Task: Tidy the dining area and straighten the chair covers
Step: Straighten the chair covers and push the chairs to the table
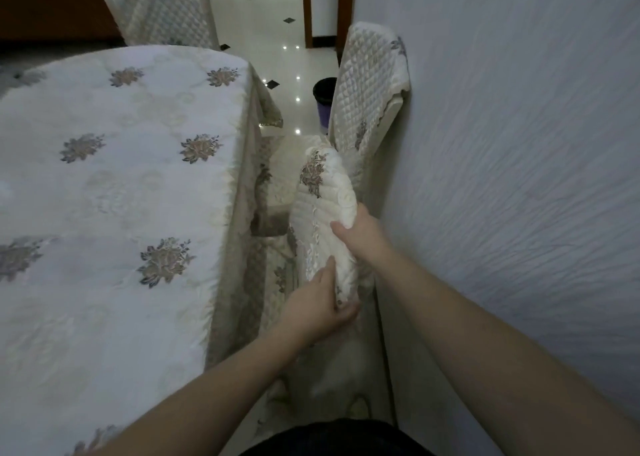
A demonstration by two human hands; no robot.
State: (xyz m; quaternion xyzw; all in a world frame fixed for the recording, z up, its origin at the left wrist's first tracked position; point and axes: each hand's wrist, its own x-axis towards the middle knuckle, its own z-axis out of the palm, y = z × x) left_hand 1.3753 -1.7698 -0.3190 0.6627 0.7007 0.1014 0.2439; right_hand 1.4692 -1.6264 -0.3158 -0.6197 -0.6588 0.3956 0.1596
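A cream quilted chair cover [323,196] with an embroidered flower wraps the top of the chair back just in front of me, between the table and the wall. My left hand [320,301] grips its near lower end, fingers curled under the fabric. My right hand [360,229] pinches the cover's right edge a little farther up. The chair's seat below is mostly hidden by the cover and my arms.
The dining table [114,178] under a white floral cloth fills the left. A second covered chair [367,88] stands ahead against the wall [519,144], a third [162,9] at the table's far end. A dark bin [323,92] sits on the glossy tiled floor.
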